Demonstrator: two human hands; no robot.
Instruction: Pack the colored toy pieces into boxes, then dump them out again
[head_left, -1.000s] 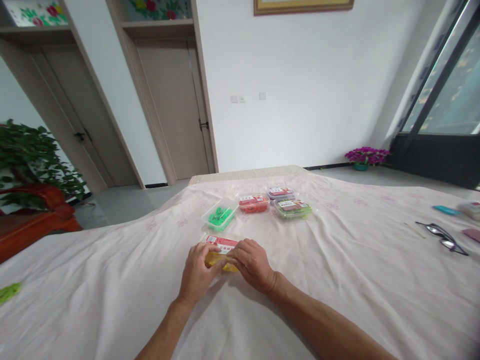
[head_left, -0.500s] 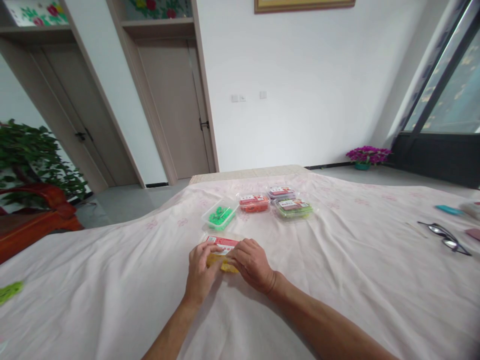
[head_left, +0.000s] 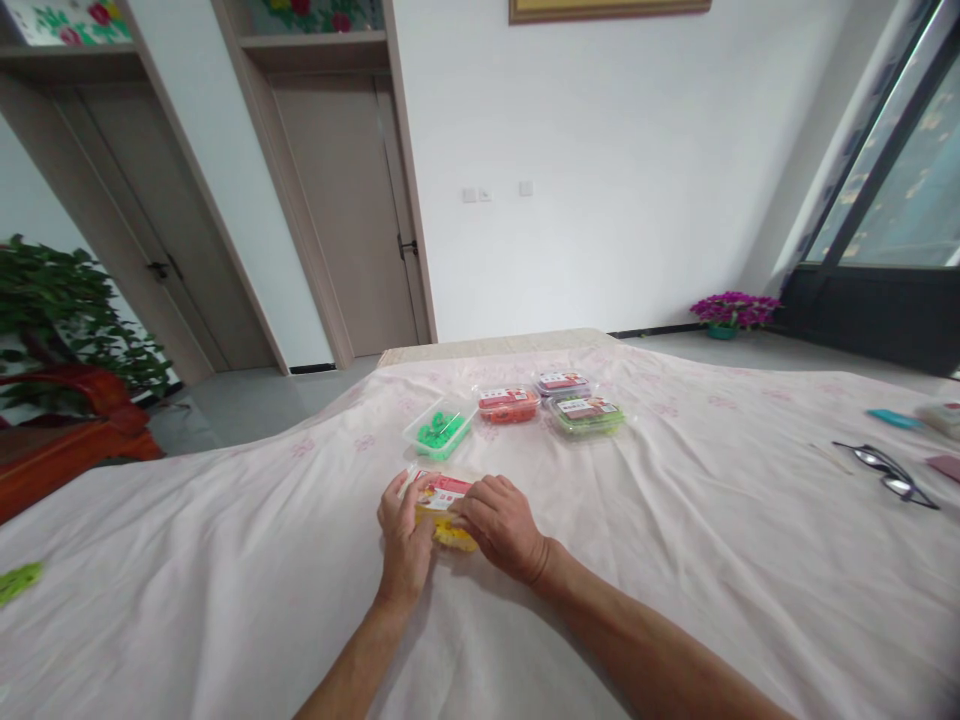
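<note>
A clear plastic box (head_left: 452, 534) with yellow pieces inside and a red and white label on its lid lies on the cloth in front of me. My left hand (head_left: 405, 532) grips its left side, fingers over the lid and thumb at the front edge. My right hand (head_left: 501, 525) is closed on the box's right front edge, knuckles up; its fingertips are partly hidden. Just beyond the yellow box sits an unlabelled clear box (head_left: 441, 432) of green pieces.
Behind are labelled clear boxes: an orange one (head_left: 508, 406), a purple one (head_left: 564, 384) and a green one (head_left: 587, 415). Glasses (head_left: 886, 474) and a blue item (head_left: 893, 418) lie at the right of the pale cloth (head_left: 712, 560). A bright green piece (head_left: 19, 582) is at the far left.
My left hand has shifted its hold; its thumb has drawn back left from the front edge, uncovering more of the label and yellow pieces. My right hand stays nearly in place.
</note>
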